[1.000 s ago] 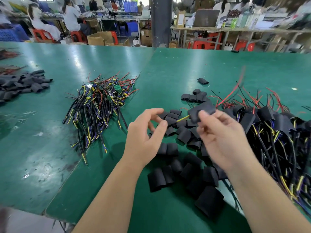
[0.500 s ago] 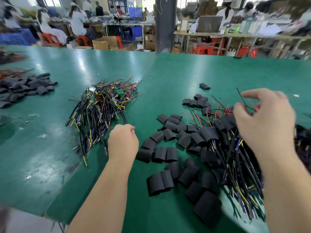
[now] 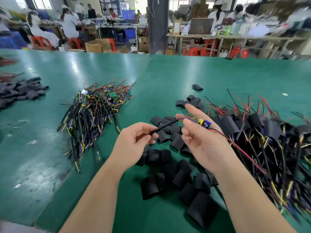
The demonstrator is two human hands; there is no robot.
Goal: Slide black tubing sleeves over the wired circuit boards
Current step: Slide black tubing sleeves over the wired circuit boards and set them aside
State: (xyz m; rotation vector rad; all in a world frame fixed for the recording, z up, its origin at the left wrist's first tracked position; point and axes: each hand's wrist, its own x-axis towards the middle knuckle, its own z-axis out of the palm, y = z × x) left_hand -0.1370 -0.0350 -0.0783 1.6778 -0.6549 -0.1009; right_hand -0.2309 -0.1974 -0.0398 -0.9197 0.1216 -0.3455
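Observation:
A wired circuit board (image 3: 202, 122) with yellow and blue parts is held above the green table (image 3: 185, 76). My right hand (image 3: 200, 140) pinches it between thumb and fingers, palm up, and its red wire trails down to the right. My left hand (image 3: 134, 142) grips the board's black cable (image 3: 165, 126) in curled fingers. Under both hands lie several loose black tubing sleeves (image 3: 168, 155). Bare wired boards lie in a heap (image 3: 94, 111) at the left. Another heap, of sleeved boards (image 3: 269, 137), lies at the right.
A second pile of black sleeves (image 3: 21, 91) sits at the far left edge. One stray sleeve (image 3: 197, 87) lies further back. Beyond the table's far edge are people on red stools, cartons, a pillar and more benches.
My left hand left the bare-board heap and now grips a board's cable. My right hand came back from the right heap and pinches that board between us.

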